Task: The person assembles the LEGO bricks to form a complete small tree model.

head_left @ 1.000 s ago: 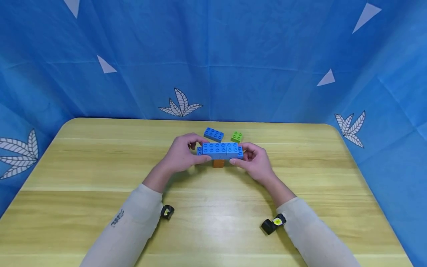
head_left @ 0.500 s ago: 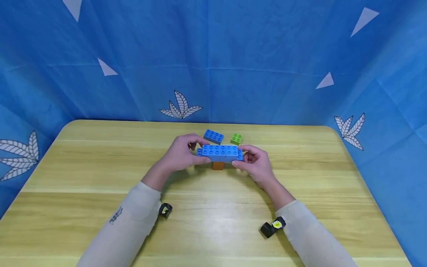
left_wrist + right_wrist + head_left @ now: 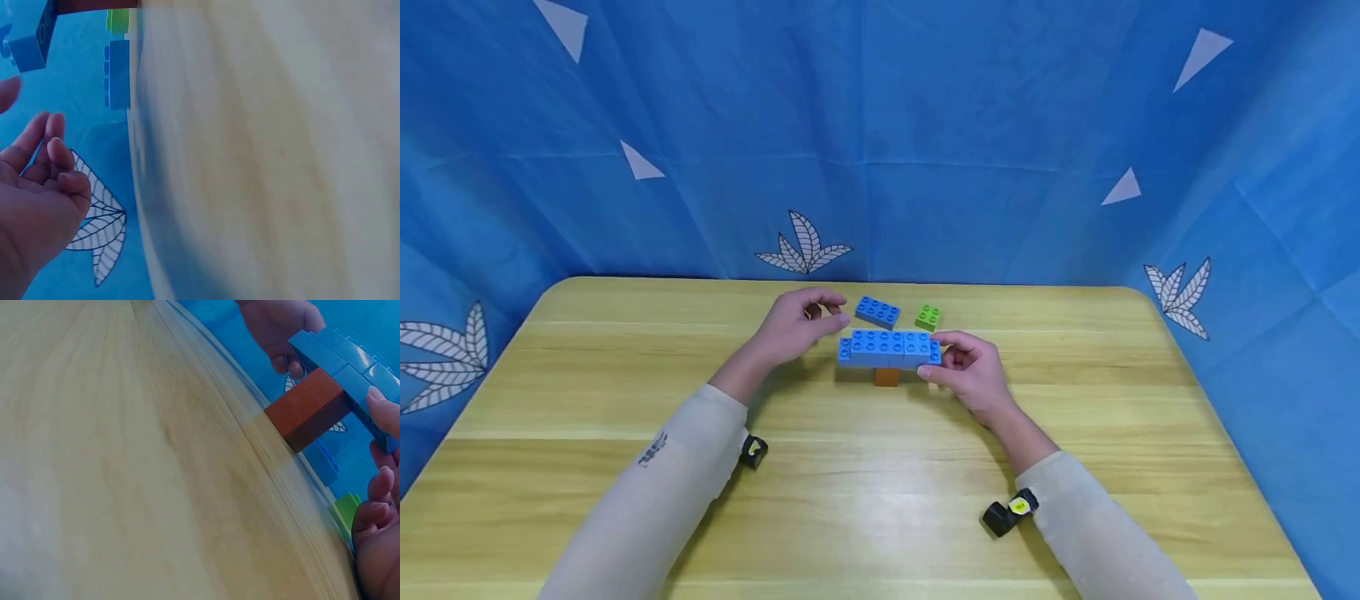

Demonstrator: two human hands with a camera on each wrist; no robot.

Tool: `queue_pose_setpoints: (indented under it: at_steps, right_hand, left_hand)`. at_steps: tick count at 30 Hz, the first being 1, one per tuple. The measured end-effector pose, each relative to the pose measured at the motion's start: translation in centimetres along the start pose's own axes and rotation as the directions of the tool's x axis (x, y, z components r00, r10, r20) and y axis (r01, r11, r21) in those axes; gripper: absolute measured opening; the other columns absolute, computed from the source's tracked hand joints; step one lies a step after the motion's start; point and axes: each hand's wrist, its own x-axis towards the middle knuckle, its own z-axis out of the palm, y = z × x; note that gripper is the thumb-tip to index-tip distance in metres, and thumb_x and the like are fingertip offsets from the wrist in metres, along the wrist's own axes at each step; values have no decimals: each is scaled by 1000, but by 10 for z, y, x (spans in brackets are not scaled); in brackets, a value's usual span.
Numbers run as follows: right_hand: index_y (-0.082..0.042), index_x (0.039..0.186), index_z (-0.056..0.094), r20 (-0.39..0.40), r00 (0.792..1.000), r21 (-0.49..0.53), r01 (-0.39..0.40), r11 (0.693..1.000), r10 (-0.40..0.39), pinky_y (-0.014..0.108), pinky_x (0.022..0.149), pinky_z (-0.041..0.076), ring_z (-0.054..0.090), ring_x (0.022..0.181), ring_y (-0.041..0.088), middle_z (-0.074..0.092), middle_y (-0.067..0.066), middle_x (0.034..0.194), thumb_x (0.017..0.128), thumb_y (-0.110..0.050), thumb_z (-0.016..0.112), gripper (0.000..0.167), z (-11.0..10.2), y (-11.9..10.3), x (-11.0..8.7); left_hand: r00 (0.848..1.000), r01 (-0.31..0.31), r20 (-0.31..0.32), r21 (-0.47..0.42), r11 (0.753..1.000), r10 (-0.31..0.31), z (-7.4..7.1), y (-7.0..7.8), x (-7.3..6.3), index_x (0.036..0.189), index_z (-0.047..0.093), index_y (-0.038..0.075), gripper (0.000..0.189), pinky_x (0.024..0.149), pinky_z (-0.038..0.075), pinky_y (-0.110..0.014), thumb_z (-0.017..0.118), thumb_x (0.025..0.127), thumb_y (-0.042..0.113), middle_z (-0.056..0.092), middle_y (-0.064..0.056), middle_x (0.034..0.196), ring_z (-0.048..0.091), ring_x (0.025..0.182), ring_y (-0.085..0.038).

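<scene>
A bar of joined blue bricks [image 3: 877, 360], two layers high, rests across a short stack of brown bricks [image 3: 887, 378]. In the right wrist view the brown stack [image 3: 305, 411] stands on the table under the middle of the bar. My right hand [image 3: 976, 373] pinches the bar's right end between thumb and fingers. My left hand [image 3: 792, 327] is off the bar, its fingers loosely bent with nothing between them. Just right of its fingertips lies a loose blue brick [image 3: 877, 313], studs up. A small green brick [image 3: 928, 317] sits beside that one, behind the bar.
The wooden table [image 3: 880, 500] spreads out in front of the bricks and to both sides. A blue cloth [image 3: 985, 125] with leaf and triangle prints hangs behind its back edge. Black camera straps [image 3: 1009, 512] sit at the sleeves.
My left hand has let go of the bar's left end and moved back and left, towards the loose blue brick. My right hand keeps its hold on the right end.
</scene>
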Motion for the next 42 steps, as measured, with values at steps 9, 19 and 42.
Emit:
queue_pose_setpoints:
  at_steps: [9,19,42]
  right_hand:
    - [3,112,70,3,1000,4,-12,1000,12,20,48,37,44,60,15,49,10,69,76,12,79,38,2,2,1]
    - [2,112,71,4,1000,-5,-7,1000,7,20,48,35,43,60,16,49,10,69,77,10,80,38,0,0,1]
    - [0,112,71,-1,998,7,-59,998,59,20,49,34,44,61,16,50,10,71,76,11,80,38,-1,-1,0]
  left_hand:
    - [998,22,53,119,993,-29,1,-13,30,134,60,7,52,77,45,-39,78,88,24,59,-9,127,51,91,-26]
    - [989,68,116,165,984,-88,16,-13,55,140,57,11,60,99,43,-38,81,86,21,53,-3,137,51,112,-26]
    - [990,106,69,194,975,-122,25,-18,58,115,70,8,37,89,45,-35,84,82,13,64,-5,109,52,98,-26]
